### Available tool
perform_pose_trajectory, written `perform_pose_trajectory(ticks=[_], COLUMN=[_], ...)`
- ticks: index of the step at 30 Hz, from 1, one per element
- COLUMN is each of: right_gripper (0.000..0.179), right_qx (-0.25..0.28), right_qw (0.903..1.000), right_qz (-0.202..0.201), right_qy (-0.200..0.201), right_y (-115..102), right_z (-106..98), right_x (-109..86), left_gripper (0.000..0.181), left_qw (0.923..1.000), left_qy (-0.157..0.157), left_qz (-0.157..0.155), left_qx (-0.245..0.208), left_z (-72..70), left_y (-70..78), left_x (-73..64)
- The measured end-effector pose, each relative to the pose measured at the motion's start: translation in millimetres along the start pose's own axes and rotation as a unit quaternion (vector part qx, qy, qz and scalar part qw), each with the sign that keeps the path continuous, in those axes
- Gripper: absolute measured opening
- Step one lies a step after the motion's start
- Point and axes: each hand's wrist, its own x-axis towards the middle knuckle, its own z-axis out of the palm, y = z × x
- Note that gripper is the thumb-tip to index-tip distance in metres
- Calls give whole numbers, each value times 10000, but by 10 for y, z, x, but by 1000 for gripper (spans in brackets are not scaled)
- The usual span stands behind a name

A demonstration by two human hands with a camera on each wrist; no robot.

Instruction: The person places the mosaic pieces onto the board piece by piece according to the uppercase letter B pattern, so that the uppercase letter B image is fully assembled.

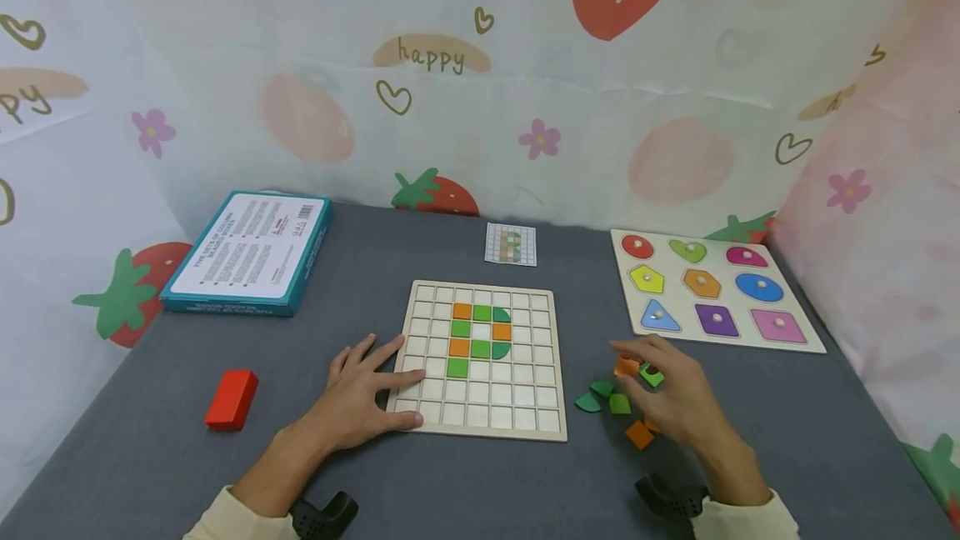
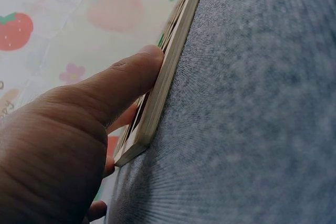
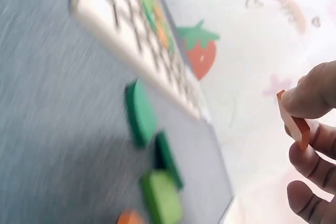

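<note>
The person's left hand (image 1: 358, 404) rests with its fingers spread at the left side of a pale grid board (image 1: 525, 398), grasping nothing; its thumb touches the board near the front left corner. The right hand (image 1: 675, 394) pinches an orange tile (image 3: 293, 123) between thumb and fingertips, to the right of the board and apart from it.

On the board, which lies flat on the grey bench (image 1: 360, 265), nine tiles fill cells around one bare cell and below it: three orange squares, four light green squares (image 1: 457, 368) and two dark green pieces (image 1: 500, 350) with a rounded corner. Beneath and beside the right hand lie loose tiles: two dark green pieces, light green squares (image 1: 619, 404) and orange ones (image 1: 640, 434).

Behind the board lies a small card (image 1: 511, 244) printed with a coloured grid. A panel (image 1: 673, 284) of nine knobbed shapes lies at the far right. At the left are a red block (image 1: 231, 400) and, farther back, a teal-edged box (image 1: 240, 248).
</note>
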Motion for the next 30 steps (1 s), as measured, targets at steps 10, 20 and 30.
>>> perform_pose_trajectory(ticks=[10, 20, 30], right_gripper=[43, 40, 37], right_qx=[831, 1378, 1749], right_qw=[9948, 9858, 9786], right_qz=[-587, -948, -1068], right_qy=[-22, -147, -160], right_y=[-183, -398, -599], right_z=[134, 404, 712], right_x=[202, 395, 578], left_gripper=[62, 61, 61], left_qw=[10000, 9999, 10000], left_qy=[0, 33, 48], left_qz=[53, 92, 70], left_qx=[24, 64, 4], left_z=[7, 13, -4], left_y=[10, 14, 18], left_x=[-11, -7, -8])
